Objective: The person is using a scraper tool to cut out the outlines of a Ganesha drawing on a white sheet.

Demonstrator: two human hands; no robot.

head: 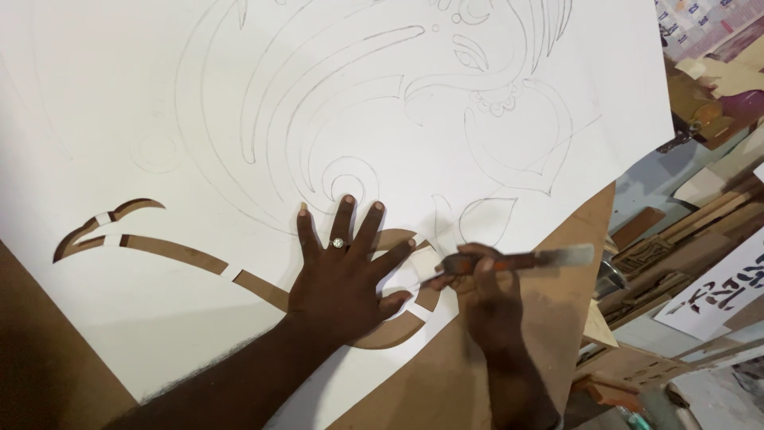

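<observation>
A large white sheet (159,95) with a pencilled ornamental drawing lies on a brown board (557,318). Curved strips are cut out of it, showing brown beneath at the cut-outs (171,253). My left hand (344,271), with a ring on one finger, presses flat on the sheet with fingers spread, next to the cut-outs. My right hand (487,299) grips a cutting knife (509,261) with an orange-brown handle and a flat metal end. Its tip touches the sheet just right of my left thumb.
Wooden offcuts, strips and carved pieces (676,239) pile up at the right of the board. A white stencil sheet with dark cut shapes (716,291) lies at the right edge. Printed paper (700,20) sits at the top right corner.
</observation>
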